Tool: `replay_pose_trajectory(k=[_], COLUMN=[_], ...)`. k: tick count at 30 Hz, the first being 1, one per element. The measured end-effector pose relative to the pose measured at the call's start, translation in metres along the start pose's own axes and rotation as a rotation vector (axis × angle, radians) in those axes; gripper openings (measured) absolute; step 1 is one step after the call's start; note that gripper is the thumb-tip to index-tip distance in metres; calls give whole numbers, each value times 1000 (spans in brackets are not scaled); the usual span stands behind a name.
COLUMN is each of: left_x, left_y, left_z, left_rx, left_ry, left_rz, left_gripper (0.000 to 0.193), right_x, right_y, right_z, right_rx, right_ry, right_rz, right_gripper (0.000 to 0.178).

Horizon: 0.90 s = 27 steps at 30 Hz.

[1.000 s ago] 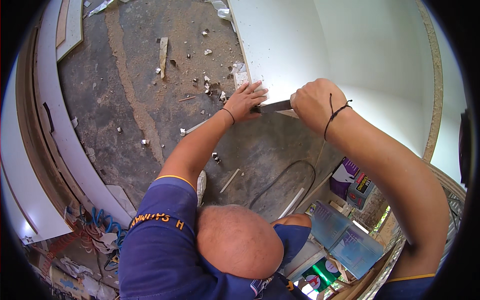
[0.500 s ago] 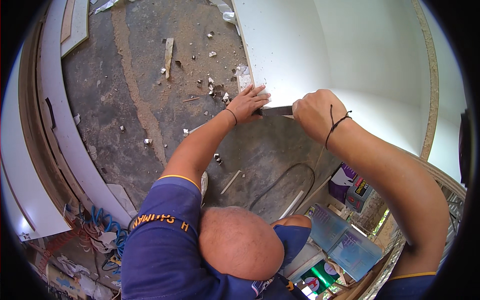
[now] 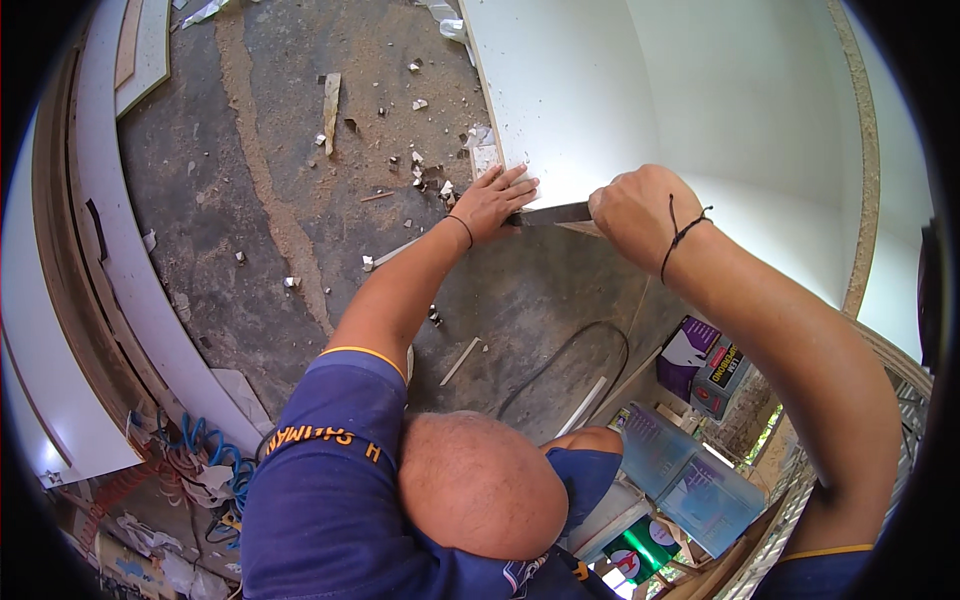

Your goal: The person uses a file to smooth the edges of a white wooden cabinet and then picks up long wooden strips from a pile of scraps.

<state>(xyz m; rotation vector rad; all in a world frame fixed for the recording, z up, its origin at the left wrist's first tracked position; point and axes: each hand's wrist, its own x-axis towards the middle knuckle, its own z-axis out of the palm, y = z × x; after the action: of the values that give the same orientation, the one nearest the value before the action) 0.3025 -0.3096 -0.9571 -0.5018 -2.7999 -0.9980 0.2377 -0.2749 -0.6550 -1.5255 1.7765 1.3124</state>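
My right hand is closed in a fist around one end of a flat, dark metal bar that looks like a file. The bar runs leftward along the near edge of a large white panel, and its blackish far end reaches my left hand. My left hand lies over the panel's near left corner, fingers stretched out and spread on the white surface. Its thumb side is hidden, so whether it also touches the bar I cannot tell.
Wood scraps, crumpled white bits and sawdust litter the grey floor. Long white boards line the left, near coiled blue hoses. Right of my knees are a purple-and-grey tin, clear blue containers and a black cable.
My right hand and its end of the bar have shifted slightly up and right, tilting the bar a little more. My left hand stays on the panel corner.
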Motion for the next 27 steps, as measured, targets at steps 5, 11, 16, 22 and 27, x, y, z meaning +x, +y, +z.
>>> replay_pose_trajectory(k=[5, 11, 16, 22, 27], left_x=[-1, -1, -7, -6, -2], left_y=[-9, 0, 3, 2, -11], left_z=[4, -22, -22, -6, 0], left_rx=[-28, 53, 77, 29, 12], left_ry=[12, -133, -110, -17, 11], left_rz=[29, -32, -75, -90, -7], left_gripper=[64, 86, 101, 91, 78], right_x=[-2, -1, 3, 10, 14], right_y=[-2, 3, -6, 0, 6], right_z=[-3, -14, -6, -4, -18], right_rx=[6, -10, -45, -59, -42], right_ry=[-9, -25, -67, -24, -25], right_rz=[15, -25, -20, -18, -5], right_gripper=[7, 10, 12, 12, 12])
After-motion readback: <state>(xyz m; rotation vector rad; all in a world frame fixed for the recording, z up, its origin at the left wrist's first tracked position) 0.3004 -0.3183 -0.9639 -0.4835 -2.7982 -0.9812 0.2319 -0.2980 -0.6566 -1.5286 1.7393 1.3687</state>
